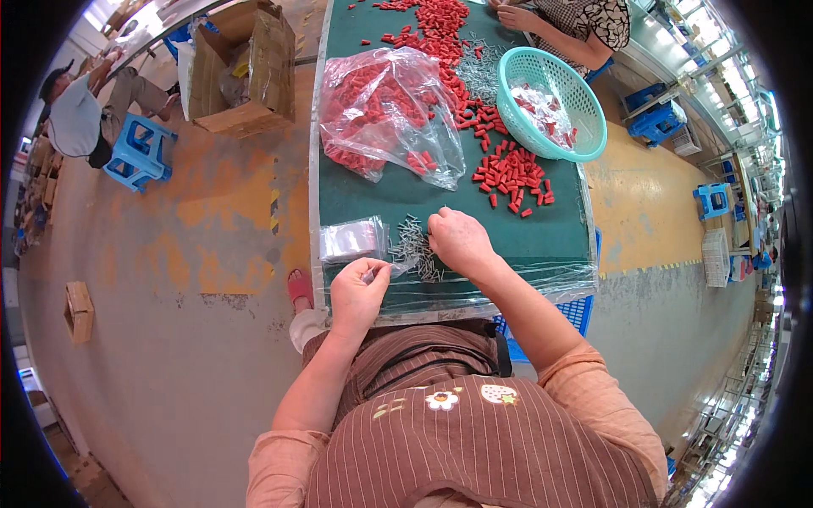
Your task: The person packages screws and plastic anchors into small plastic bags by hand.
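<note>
My left hand (356, 298) is closed in a pinch on a small clear plastic bag (401, 269), just in front of the table's near edge. Grey metal screws (412, 244) lie in a loose pile between my two hands. At the right side of that pile, my right hand (461, 240) has its fingers drawn together; what they hold, if anything, is too small to make out. A stack of flat clear bags (351, 240) rests to the left of the screws. Beyond my right hand, short red plastic caps (512, 176) are heaped on the green tabletop (525, 245).
A large clear bag (385, 110) full of red caps and a pale green basket (594, 127) stand farther back. More grey screws (480, 68) lie beside the basket. Another person's arm (559, 44) is at the far right. A cardboard box (269, 76) stands left of the table.
</note>
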The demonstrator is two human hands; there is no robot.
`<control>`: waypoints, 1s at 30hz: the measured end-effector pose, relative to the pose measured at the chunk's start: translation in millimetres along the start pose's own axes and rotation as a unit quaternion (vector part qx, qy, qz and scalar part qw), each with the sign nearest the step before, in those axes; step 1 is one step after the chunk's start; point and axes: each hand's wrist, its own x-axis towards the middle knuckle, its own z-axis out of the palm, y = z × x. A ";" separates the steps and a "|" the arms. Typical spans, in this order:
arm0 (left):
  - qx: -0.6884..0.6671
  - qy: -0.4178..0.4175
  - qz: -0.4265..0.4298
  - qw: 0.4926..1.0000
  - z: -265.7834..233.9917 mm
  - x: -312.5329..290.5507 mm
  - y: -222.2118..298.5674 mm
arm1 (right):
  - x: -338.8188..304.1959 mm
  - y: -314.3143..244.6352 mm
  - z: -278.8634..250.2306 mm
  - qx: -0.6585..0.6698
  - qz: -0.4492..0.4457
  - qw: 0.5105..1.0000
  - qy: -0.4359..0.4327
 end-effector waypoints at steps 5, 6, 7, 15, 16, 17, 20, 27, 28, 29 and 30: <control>-0.002 0.019 0.014 1.000 -0.2 -0.7 5.0 | 0.0 0.7 -7.8 -0.036 -0.017 0.999 -0.027; 0.014 0.008 0.003 1.000 -1.3 -0.5 4.5 | 0.0 1.2 -10.0 -0.041 -0.016 0.998 -0.038; 0.029 -0.001 -0.008 1.000 -2.0 0.3 4.3 | 0.1 3.4 -11.4 -0.041 -0.018 0.998 -0.038; 0.058 -0.033 -0.018 0.998 7.3 3.3 15.2 | -15.0 26.7 -16.0 0.087 0.081 0.993 -0.021; 0.069 -0.028 -0.002 0.997 8.3 3.6 15.0 | -16.5 28.9 -16.6 0.117 0.088 0.989 -0.009; 0.069 -0.028 -0.002 0.997 8.6 3.7 14.9 | -17.3 30.1 -16.8 0.147 0.095 0.985 0.003; 0.072 -0.035 -0.007 0.997 9.6 4.5 14.7 | -20.0 29.1 -20.7 0.179 0.112 0.977 0.009; 0.088 -0.036 -0.017 0.995 13.4 5.5 22.4 | -15.6 22.2 -1.9 0.020 0.048 0.999 0.000; 0.099 -0.039 -0.017 0.994 14.1 6.5 24.7 | -14.3 20.1 -1.4 -0.016 0.032 0.999 0.001; 0.099 -0.038 -0.017 0.994 15.2 7.9 26.4 | -13.5 18.9 -1.4 -0.051 0.017 0.999 0.002; 0.105 -0.041 -0.011 0.994 16.4 9.5 28.2 | -12.4 18.8 -2.4 -0.051 0.017 0.999 0.002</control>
